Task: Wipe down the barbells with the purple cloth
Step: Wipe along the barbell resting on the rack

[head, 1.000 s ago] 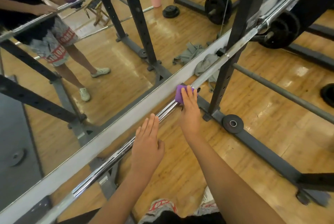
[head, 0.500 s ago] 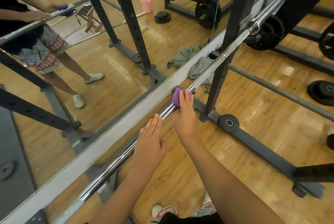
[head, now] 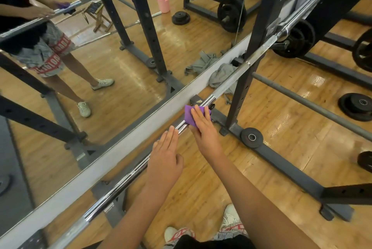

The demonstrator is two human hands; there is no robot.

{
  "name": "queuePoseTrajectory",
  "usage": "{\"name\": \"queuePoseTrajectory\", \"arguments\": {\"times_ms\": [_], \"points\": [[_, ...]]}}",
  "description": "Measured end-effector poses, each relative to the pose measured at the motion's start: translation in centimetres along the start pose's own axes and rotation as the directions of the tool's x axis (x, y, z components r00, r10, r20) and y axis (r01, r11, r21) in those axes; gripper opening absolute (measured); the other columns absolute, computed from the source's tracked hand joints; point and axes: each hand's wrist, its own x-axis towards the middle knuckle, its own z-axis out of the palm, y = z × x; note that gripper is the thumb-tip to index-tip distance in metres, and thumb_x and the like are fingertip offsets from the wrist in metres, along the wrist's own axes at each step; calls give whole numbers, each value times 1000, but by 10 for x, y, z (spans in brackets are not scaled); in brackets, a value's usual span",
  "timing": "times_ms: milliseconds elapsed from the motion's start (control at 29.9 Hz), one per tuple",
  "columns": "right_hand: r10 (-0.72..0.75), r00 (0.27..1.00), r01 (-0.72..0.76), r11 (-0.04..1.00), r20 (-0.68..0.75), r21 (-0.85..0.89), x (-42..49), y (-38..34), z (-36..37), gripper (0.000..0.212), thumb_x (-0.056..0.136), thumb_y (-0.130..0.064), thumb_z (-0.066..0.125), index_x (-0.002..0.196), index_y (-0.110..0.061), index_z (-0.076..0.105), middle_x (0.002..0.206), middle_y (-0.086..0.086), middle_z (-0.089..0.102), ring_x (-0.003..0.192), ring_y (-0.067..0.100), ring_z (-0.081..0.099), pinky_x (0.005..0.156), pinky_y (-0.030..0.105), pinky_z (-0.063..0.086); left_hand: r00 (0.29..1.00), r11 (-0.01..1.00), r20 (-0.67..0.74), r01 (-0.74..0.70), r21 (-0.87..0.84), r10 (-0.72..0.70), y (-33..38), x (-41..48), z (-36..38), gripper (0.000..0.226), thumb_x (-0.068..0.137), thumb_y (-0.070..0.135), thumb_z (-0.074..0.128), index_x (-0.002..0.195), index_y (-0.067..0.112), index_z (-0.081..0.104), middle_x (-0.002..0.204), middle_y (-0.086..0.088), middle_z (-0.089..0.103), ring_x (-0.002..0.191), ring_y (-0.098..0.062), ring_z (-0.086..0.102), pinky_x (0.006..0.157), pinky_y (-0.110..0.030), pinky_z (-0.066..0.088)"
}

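A chrome barbell point(head: 128, 176) runs diagonally from lower left to upper right across a dark rack, close to a wall mirror. My right hand point(head: 203, 128) lies over the purple cloth point(head: 189, 117), which is wrapped on the bar. Its fingers reach across the top and its thumb sits on the near side. My left hand point(head: 165, 158) rests flat on the bar just below, fingers straight and together, holding nothing. The bar under both hands is hidden.
A black rack upright point(head: 247, 71) stands right beyond the cloth, its base rail point(head: 281, 158) crossing the wooden floor. Grey rags point(head: 221, 75) lie by the mirror frame point(head: 120, 148). Weight plates point(head: 356, 106) sit at the right. My shoes point(head: 231, 220) are below.
My right hand has slid the purple cloth down the bar toward my left hand, narrowing the gap between them. The left hand stays flat on the bar.
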Motion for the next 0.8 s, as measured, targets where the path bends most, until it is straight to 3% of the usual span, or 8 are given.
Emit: {"name": "queuePoseTrajectory", "arguments": {"times_ms": [100,234,368,435,535,636,703,803], "points": [[50,997,-47,998,-56,53,-3,-9,6,57,101,-29,56,154,-17,37,159,-15,23,155,17,1,117,21,15,1000,1000,16,23,5,-23,2,-1,0,75,86,13,63,155,12,36,163,-4,31,149,-21,33,118,-44,30],[35,996,-31,998,-84,49,4,0,2,52,102,-23,57,151,-19,43,155,-19,28,154,15,8,117,25,20,1000,1000,3,25,-4,-25,2,-2,0,75,85,13,62,156,12,36,163,-4,31,149,-21,33,117,-45,32],[199,970,-173,968,-139,180,14,-2,-2,49,103,-23,55,150,-17,45,158,-13,32,153,11,6,119,23,18,999,1000,-19,30,7,-30,3,-2,2,74,84,15,59,155,12,37,162,-5,34,147,-22,36,117,-42,32],[128,978,-114,990,-164,88,8,-13,7,47,103,-21,56,148,-14,49,158,-6,39,154,19,8,116,27,24,999,999,-28,47,2,-47,5,-2,4,73,83,17,57,154,12,39,161,-5,35,147,-22,37,116,-43,33],[-123,985,112,989,-120,-94,-10,-12,24,45,98,-12,61,142,-5,54,150,5,51,149,30,20,111,38,35,998,999,-47,50,0,-50,6,-2,4,72,80,18,56,151,10,44,158,-7,40,144,-25,41,115,-47,38],[-194,979,185,973,-56,-140,-5,0,19,48,95,-7,66,142,-5,55,148,6,54,147,33,25,107,42,42,997,999,-59,45,9,-44,7,-1,5,71,79,17,56,149,10,46,157,-8,42,142,-26,44,113,-47,39],[-148,989,144,980,-15,-134,5,1,10,46,100,-12,61,145,-6,52,152,5,49,149,25,17,113,41,37,997,999,-64,49,16,-48,7,-1,6,71,81,17,57,151,10,43,158,-6,40,143,-24,42,114,-46,37],[-73,996,79,988,51,-134,11,-6,2,46,107,-26,48,151,-11,45,162,0,35,151,14,0,118,31,17,996,997,-55,73,1,-72,8,-2,8,71,84,15,60,153,12,40,160,-5,37,147,-22,37,117,-47,35]]}}
